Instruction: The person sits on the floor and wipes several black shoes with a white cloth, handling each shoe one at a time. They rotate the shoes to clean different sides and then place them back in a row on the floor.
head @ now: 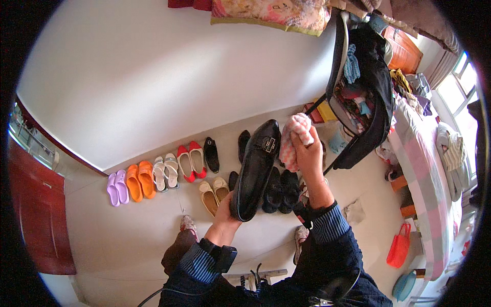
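My left hand (223,219) grips a black pointed-toe flat shoe (253,172) by its heel end, toe tilted up and away from me. A metal ornament sits on the shoe's toe. In my right hand (310,151) is a bunched pink-and-white cloth (294,144), held just right of the shoe's toe; a narrow gap shows between them. Behind the held shoe, a similar black flat (211,154) stands on the floor by the wall. Beige flats (214,193) lie beyond my left hand. A pair of dark shoes (282,190) is partly hidden behind the held shoe.
Along the wall stand purple slippers (118,188), orange slippers (140,181), white sandals (165,172) and red-and-white flats (191,161). A black fabric hanging organizer (368,96) full of clothes stands at upper right. The bed (425,184), a red bag (399,245) and a blue basin (404,286) are on the right.
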{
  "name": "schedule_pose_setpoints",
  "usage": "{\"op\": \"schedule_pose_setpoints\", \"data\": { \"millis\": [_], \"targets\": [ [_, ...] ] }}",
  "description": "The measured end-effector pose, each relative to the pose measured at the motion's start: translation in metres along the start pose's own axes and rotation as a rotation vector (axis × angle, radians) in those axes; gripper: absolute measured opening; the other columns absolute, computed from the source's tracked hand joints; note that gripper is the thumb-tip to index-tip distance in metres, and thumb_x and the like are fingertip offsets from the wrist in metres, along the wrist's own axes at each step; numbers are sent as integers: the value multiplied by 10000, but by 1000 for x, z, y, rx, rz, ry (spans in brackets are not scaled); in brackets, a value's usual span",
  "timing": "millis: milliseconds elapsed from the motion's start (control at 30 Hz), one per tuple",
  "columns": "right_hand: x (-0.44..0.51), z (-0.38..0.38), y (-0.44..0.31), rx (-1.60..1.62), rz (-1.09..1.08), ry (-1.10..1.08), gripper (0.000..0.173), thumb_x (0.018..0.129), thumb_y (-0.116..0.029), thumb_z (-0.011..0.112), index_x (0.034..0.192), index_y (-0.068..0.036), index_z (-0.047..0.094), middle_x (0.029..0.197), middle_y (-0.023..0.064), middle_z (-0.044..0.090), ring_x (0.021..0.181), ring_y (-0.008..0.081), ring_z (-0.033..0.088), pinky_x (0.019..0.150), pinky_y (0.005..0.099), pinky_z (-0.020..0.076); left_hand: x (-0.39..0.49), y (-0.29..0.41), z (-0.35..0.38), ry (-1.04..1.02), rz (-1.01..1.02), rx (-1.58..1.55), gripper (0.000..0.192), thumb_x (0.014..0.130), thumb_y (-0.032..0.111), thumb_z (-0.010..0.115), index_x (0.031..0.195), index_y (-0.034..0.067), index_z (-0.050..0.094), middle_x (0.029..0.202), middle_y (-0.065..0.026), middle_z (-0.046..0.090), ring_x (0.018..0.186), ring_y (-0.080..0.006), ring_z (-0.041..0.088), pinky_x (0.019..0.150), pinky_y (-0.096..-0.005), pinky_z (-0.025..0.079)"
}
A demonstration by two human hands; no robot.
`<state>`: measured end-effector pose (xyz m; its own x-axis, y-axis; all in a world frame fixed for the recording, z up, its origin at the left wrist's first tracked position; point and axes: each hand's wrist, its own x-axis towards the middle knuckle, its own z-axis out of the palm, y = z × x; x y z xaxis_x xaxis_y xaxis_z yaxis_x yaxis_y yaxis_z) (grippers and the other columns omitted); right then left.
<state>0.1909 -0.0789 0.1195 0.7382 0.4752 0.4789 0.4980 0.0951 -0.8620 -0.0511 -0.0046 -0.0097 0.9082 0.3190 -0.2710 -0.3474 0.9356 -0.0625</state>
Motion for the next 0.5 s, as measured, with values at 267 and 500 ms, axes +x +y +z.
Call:
{"op": "schedule_pose_setpoints", "data": {
  "millis": [267, 500],
  "targets": [
    [15, -18, 25, -163, 87, 142, 265, 938, -236, 761, 1028, -58, 587, 932, 108, 672, 871, 212, 651, 820, 359, 529, 4, -3, -3, 63, 69, 165, 344, 1077, 154, 457, 1305, -28, 639, 1289, -183, 700, 1165, -289, 697, 1053, -425, 562],
    [-15, 12, 17, -256, -102, -141, 289, 920, -131, 784, 1181, -74, 674, 1235, 109, 611, 1128, 249, 635, 938, 368, 545, 2, -7, -9, -22, -14, 55, 354, 1090, 170, 431, 1309, -20, 634, 1277, -177, 708, 1142, -284, 709, 1045, -431, 567]
  ]
}}
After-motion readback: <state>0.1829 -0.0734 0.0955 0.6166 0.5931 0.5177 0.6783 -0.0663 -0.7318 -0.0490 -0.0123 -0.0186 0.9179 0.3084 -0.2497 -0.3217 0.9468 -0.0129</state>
